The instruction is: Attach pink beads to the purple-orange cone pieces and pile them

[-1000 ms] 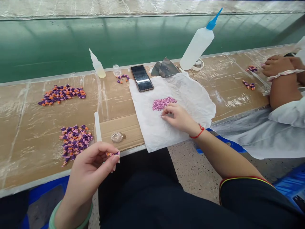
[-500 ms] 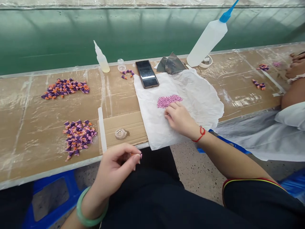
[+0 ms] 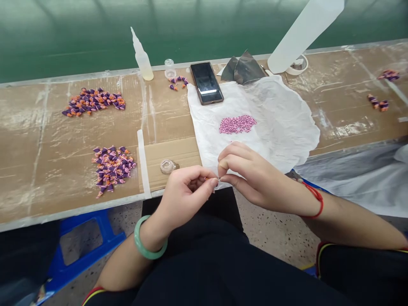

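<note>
At a cardboard-topped bench (image 3: 172, 114), a person (image 3: 197, 263) in dark clothing holds both hands fingertip to fingertip at the near edge. The left hand (image 3: 185, 193) pinches a small orange-tinged piece (image 3: 207, 179) between thumb and forefinger, the other fingers curled in and most of the piece hidden by them. The right hand (image 3: 258, 180) meets it with thumb and forefinger nearly closed; whether they grip a bit of their own is too small to tell.

Just beyond, a patch of tiny pink-and-dark bits (image 3: 237, 124) lies on a white cloth (image 3: 287, 127), near a phone (image 3: 207, 83). To the left, a far heap (image 3: 95, 102) and a near heap (image 3: 113, 168) of purple and orange pieces rest well apart on the bench. A clear round container (image 3: 166, 166) sits on a flat cardboard panel (image 3: 185, 151), beside the left hand.

The step in hand appears to be fine fitting work, the right fingertips seemingly placing or adjusting something on the held piece. The next move, judging by the pose, calls for a steady left pinch and a light, exact right touch, as so small a piece could easily slip.
</note>
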A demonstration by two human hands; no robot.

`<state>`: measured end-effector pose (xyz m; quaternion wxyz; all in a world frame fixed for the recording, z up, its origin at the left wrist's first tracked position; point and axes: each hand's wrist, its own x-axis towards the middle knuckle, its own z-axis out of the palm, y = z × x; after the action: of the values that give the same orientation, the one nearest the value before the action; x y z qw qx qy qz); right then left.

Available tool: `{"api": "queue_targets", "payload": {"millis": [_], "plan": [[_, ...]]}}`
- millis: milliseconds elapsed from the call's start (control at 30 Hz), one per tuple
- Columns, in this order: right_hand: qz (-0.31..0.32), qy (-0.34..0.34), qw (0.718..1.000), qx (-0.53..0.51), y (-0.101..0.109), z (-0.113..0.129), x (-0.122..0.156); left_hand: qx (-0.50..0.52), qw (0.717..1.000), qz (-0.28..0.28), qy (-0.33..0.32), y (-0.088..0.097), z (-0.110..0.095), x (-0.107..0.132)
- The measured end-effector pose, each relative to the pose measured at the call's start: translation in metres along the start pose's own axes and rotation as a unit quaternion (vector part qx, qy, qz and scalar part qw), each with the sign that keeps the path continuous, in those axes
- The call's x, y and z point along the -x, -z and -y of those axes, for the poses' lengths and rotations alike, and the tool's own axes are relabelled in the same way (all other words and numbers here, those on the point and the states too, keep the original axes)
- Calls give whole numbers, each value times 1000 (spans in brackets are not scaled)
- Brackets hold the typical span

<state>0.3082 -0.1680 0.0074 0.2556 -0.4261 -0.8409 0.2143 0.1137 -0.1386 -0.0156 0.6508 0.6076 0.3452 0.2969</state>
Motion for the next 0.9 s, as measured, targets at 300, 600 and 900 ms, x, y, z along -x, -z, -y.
{"api": "queue_targets", "payload": {"millis": [300,600,900], "plan": [[-14,24,994,106,-6,6,-2,-66,997,-14,-36,-1,5,1],[-3,-162,974,-159,3,19,-2,-332,872,-99,-345,4,6,4],[132,-311,848,-408,12,27,-8,-489,689,-3,-535,24,-13,4]]}}
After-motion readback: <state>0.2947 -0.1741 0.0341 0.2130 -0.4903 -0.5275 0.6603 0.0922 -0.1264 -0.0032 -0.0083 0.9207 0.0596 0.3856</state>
